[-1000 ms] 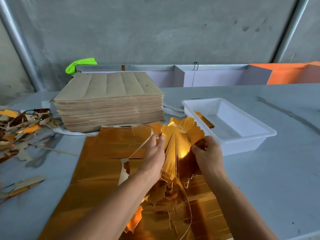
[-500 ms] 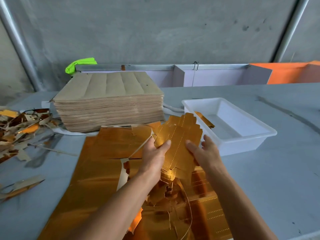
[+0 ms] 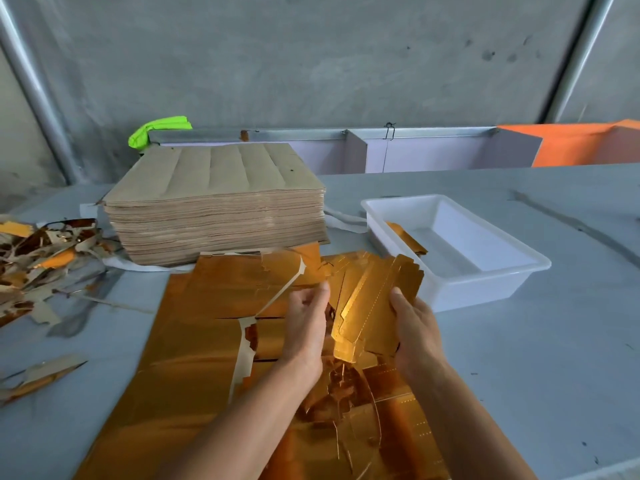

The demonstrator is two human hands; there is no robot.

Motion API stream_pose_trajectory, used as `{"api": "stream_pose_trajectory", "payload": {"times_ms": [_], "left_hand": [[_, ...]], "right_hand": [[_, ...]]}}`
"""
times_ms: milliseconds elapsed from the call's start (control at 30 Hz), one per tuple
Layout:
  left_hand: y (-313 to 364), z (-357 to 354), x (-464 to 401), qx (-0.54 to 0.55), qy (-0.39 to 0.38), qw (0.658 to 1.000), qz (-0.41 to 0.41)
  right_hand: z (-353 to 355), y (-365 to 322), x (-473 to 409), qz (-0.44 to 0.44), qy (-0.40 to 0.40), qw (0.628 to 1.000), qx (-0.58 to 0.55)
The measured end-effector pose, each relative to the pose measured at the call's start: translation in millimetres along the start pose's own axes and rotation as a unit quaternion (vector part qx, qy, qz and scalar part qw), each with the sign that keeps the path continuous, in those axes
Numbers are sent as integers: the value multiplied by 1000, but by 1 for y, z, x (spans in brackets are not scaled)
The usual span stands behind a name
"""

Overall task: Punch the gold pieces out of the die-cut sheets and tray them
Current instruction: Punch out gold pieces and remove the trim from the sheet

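Note:
A gold die-cut sheet (image 3: 194, 341) lies on the grey table in front of me, torn and partly punched out. Above its far right part I hold a punched gold piece (image 3: 374, 299), folded and tilted. My left hand (image 3: 306, 327) grips its left edge and my right hand (image 3: 414, 323) grips its right edge. A white plastic tray (image 3: 491, 282) stands just right of the piece, with one gold piece (image 3: 405, 237) lying against its near left wall.
A thick stack of brown-backed sheets (image 3: 214, 206) stands behind the gold sheet. Scrap strips (image 3: 38, 258) are piled at the left, with one loose scrap (image 3: 41, 375) nearer me. Low dividers and an orange panel (image 3: 571, 143) run along the far table edge.
The gold piece has gone from fanned out to flat to folded, and both hands have shifted it slightly right toward the tray.

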State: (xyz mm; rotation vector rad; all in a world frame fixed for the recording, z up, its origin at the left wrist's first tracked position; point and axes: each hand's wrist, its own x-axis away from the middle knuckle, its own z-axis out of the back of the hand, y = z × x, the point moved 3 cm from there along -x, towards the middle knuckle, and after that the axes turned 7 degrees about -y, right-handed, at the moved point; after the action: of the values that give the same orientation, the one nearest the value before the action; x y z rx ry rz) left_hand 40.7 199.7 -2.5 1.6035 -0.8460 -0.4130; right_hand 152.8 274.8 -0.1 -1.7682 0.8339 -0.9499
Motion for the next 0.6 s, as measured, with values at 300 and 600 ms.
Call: {"api": "stream_pose_trajectory", "payload": {"times_ms": [300,600], "left_hand": [[-3,-15,6,-69,-135,988,36],[33,-13,-14,-634,-95,632,-436]], "right_hand": [[-8,-11,-3,117,-41,942,312],[-20,-37,-12,263,-177,682,659]]}}
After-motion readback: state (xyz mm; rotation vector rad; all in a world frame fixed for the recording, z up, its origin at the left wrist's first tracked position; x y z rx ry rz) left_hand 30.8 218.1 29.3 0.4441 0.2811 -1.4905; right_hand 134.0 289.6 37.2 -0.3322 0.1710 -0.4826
